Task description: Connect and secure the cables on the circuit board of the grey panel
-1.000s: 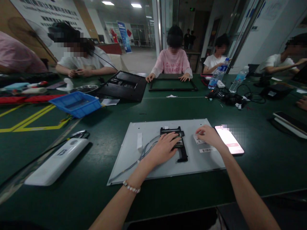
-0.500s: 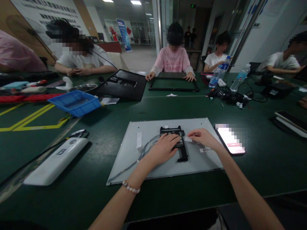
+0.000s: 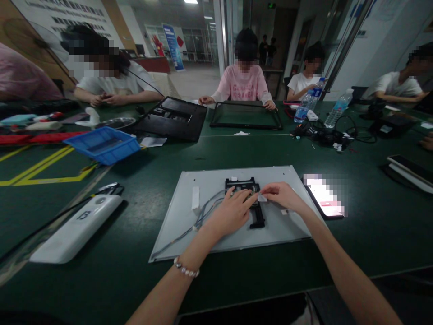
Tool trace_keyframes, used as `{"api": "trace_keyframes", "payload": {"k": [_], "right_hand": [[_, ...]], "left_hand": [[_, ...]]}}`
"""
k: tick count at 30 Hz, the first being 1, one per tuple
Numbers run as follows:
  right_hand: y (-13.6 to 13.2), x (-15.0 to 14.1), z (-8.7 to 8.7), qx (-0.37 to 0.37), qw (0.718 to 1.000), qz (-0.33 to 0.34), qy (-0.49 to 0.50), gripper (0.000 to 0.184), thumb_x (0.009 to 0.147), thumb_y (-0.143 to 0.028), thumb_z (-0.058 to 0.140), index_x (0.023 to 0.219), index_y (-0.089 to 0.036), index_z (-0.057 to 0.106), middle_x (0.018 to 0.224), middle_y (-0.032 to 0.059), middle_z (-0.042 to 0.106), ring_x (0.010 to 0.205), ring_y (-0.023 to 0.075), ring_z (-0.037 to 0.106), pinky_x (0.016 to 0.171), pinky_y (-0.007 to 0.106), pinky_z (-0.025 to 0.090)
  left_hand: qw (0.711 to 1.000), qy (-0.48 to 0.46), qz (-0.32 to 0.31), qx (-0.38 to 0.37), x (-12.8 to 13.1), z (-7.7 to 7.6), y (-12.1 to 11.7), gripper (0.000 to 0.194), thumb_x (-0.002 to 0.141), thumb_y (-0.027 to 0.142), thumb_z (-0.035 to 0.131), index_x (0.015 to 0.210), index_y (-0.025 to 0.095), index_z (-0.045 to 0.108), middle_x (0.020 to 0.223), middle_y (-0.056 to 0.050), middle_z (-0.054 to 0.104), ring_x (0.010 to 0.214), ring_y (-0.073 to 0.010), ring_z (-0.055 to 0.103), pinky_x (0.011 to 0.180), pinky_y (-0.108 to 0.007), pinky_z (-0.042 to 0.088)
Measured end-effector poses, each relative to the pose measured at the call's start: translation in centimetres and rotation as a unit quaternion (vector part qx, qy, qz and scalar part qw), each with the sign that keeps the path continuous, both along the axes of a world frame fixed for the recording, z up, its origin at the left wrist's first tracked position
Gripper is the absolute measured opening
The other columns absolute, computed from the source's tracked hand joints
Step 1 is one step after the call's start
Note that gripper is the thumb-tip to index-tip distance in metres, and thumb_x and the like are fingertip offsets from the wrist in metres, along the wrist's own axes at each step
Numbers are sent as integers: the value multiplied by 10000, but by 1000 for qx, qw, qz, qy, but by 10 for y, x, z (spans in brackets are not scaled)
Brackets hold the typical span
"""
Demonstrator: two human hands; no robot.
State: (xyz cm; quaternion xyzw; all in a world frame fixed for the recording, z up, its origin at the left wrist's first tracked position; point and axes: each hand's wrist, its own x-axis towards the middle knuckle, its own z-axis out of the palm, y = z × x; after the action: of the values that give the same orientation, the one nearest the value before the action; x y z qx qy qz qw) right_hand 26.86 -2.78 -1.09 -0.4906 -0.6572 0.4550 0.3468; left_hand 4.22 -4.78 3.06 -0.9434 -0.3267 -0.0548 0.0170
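Observation:
A light grey flat panel (image 3: pixel 189 230) lies in front of me, with a black plastic bracket (image 3: pixel 258 219) on its middle. My left hand (image 3: pixel 233 210) rests over the bracket and a circuit board, fingers spread and pressing down. My right hand (image 3: pixel 279 195) pinches a small white piece of tape (image 3: pixel 262 198) at the bracket's right edge, close to my left fingertips. Grey cables (image 3: pixel 203 215) run from under my left hand to the panel's lower left corner. A white strip (image 3: pixel 195 197) sits on the panel's left part. My fingers hide most of the board.
A lit phone (image 3: pixel 324 198) lies right of the panel, a white power bank (image 3: pixel 79 230) to the left. Beyond are a blue tray (image 3: pixel 104 146), a black monitor back cover (image 3: pixel 172 119), and a co-worker holding a black frame (image 3: pixel 246 126). Bottles (image 3: pixel 338 108) stand back right.
My right hand has moved slightly left with the tape, up to the bracket. My left fingers have shifted a little right. Across the table, the co-worker has tilted up the black frame.

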Motion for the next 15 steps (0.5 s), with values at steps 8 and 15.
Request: {"api": "trace_keyframes", "payload": {"k": [8,15], "right_hand": [[-4,-9,5,44,996,-13,-74,148,746,-199,599,864,-188,688,850,42,712,787,173,653,772,318,509],[-9,-11,12,95,987,-20,-129,127,748,-214,628,854,-195,694,848,44,699,772,171,640,710,291,498]], "left_hand": [[1000,5,10,15,3,-1,-4,466,852,212,412,1317,247,391,1333,-89,437,1245,-273,378,1065,-522,188],[1000,-2,11,16,5,-2,-5,454,849,217,423,1302,249,404,1327,-87,433,1248,-274,366,1062,-501,204]]}}
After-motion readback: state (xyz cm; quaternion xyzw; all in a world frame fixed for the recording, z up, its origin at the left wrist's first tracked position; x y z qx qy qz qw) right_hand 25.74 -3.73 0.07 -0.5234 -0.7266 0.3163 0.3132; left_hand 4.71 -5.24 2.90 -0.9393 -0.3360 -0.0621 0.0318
